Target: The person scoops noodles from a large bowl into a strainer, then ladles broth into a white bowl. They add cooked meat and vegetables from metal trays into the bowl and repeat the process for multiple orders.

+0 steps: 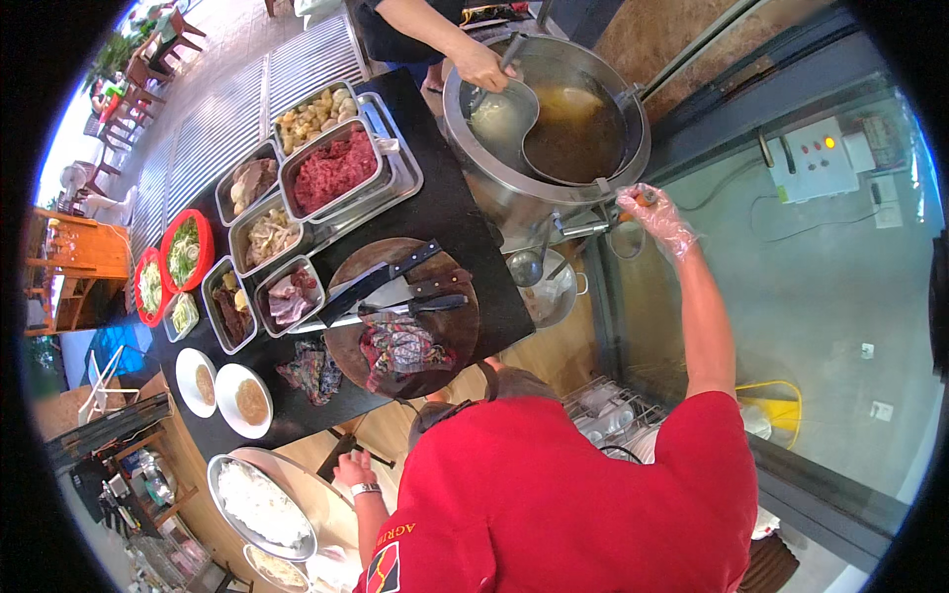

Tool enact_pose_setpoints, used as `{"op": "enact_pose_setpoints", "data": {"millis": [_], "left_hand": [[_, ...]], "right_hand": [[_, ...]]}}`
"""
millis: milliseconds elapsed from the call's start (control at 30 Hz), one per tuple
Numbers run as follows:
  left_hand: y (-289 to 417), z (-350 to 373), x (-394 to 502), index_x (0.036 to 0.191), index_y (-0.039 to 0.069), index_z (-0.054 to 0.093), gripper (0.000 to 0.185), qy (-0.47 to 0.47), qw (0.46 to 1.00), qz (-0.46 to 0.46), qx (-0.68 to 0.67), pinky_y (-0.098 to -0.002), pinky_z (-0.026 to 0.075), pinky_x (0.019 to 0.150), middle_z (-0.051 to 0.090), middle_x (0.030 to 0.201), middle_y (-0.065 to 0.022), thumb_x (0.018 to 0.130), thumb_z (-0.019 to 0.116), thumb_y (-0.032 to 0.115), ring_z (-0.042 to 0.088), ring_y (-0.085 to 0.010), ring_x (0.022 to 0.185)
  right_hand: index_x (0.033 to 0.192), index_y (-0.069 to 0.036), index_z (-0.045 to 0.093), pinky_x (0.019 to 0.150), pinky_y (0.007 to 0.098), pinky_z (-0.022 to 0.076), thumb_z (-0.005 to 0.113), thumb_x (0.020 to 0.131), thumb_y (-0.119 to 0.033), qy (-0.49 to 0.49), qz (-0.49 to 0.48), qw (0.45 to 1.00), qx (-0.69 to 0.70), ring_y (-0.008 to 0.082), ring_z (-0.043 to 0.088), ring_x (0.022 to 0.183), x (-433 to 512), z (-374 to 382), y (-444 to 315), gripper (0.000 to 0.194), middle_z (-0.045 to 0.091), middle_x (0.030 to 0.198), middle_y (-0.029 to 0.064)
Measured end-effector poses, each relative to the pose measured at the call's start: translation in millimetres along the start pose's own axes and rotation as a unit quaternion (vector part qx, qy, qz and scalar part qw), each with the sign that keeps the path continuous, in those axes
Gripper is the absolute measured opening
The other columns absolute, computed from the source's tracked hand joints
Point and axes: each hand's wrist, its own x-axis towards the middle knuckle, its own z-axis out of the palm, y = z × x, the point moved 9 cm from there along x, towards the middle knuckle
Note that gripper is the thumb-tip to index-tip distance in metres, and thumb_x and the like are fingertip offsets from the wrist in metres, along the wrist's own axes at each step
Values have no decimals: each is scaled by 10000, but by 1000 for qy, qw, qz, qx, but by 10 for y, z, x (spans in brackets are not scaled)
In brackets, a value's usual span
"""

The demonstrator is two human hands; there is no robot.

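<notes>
My right hand, in a clear plastic glove, is closed around an orange-handled utensil beside the large steel pot. A wire ring hangs just below that hand; whether it belongs to the utensil I cannot tell. Dark broth fills one side of the divided pot, and paler liquid the other. My left hand, bare with a wristwatch, hangs low with its fingers loosely apart, holding nothing visible. Near it sits a metal basin of white noodles. Another person's hand grips a grey handle over the pot's paler side.
On the black table are steel trays of raw minced meat and other meats. Several knives and a patterned cloth lie on a round chopping board. White bowls and red baskets stand leftward. A smaller pot holds ladles.
</notes>
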Motion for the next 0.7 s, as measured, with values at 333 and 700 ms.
{"op": "enact_pose_setpoints", "data": {"millis": [333,700], "left_hand": [[-620,65,-371,1609,201,3,917,-29,986,-137,86,-585,592,806,398,1403,-253,880,527,17,570,-462,1139],[287,560,-534,1537,80,299,670,-29,985,117,125,-415,594,621,575,1164,-141,917,552,53,642,-272,883]], "right_hand": [[965,-62,714,933,285,486,775,848,-60,-89,-38,994,-54,98,595,930,240,100,294,132,681,948,-28],[975,-45,712,630,352,500,711,891,-196,-77,147,930,-328,160,588,681,182,-150,1167,173,674,838,25]]}}
